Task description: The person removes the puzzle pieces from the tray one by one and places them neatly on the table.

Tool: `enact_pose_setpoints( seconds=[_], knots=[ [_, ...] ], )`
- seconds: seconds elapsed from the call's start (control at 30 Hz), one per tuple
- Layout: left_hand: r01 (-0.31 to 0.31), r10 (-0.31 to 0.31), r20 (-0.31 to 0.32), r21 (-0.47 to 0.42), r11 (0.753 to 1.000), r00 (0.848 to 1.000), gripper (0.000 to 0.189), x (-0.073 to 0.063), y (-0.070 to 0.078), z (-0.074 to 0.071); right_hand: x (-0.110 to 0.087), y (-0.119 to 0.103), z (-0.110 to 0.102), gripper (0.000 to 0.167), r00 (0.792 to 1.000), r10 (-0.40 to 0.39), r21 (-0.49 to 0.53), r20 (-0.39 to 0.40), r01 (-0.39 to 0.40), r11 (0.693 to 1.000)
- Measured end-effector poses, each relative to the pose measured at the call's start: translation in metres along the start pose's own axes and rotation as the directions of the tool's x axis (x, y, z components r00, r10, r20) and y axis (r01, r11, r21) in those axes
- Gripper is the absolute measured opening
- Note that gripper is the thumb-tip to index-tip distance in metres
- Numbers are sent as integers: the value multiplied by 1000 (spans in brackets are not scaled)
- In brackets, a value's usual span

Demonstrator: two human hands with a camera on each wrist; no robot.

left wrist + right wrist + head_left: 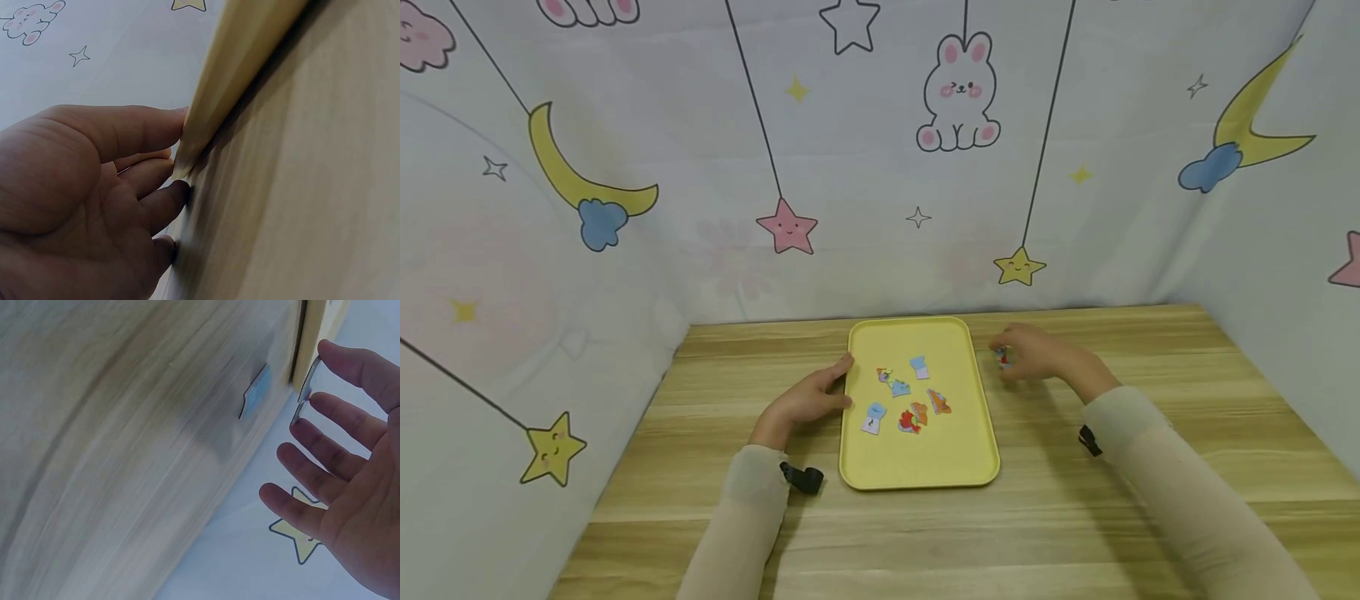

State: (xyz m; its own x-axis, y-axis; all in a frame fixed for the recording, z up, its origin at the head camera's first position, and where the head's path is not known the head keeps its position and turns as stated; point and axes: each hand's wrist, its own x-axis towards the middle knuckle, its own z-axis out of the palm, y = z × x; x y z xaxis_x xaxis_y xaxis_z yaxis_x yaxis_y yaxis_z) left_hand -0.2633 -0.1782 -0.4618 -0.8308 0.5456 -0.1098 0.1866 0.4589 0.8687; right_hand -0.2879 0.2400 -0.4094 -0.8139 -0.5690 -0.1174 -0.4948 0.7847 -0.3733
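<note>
A yellow tray (925, 462) lies on the table with several small, flat, colourful puzzle pieces on it, among them a red one (909, 422) and a blue-and-white one (873, 418). My left hand (811, 398) rests against the tray's left side, thumb and fingers spread and touching its outer wall (215, 87). Just off the tray's right edge, my right hand (1033, 352) pinches a thin puzzle piece (308, 381) between thumb and fingertips, the other fingers spread. On the wood below this hand lies a light blue puzzle piece (256, 394).
The wooden table (1120, 342) reaches back to a white cloth (880, 275) printed with stars, moons and rabbits, which also hangs at both sides. Black wrist devices sit on the left sleeve (752, 492) and the right sleeve (1150, 450).
</note>
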Motion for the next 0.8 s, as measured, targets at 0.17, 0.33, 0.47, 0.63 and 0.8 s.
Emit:
enact_pose_setpoints(
  seconds=[0.17, 0.33, 0.47, 0.63, 0.8],
  knots=[
    [-1, 1, 0, 4, 1000, 1000, 77, 0, -1, 0, -6, 6, -1, 55, 1000, 22, 0, 6, -22, 1000],
    [-2, 2, 2, 0, 1000, 1000, 78, 1, -3, 0, -10, 12, -1, 53, 1000, 19, 4, -4, -19, 1000],
    [-1, 1, 1, 6, 1000, 1000, 77, 1, -3, 0, -12, 15, 0, 51, 1000, 12, 9, -12, -12, 1000],
    [-2, 2, -4, 13, 1000, 1000, 77, 0, -3, 0, -15, 18, 0, 51, 1000, 9, 17, -15, -9, 1000],
    [0, 0, -5, 15, 1000, 1000, 77, 1, -4, 0, -19, 21, -1, 53, 1000, 20, 2, -8, -20, 1000]
  ],
)
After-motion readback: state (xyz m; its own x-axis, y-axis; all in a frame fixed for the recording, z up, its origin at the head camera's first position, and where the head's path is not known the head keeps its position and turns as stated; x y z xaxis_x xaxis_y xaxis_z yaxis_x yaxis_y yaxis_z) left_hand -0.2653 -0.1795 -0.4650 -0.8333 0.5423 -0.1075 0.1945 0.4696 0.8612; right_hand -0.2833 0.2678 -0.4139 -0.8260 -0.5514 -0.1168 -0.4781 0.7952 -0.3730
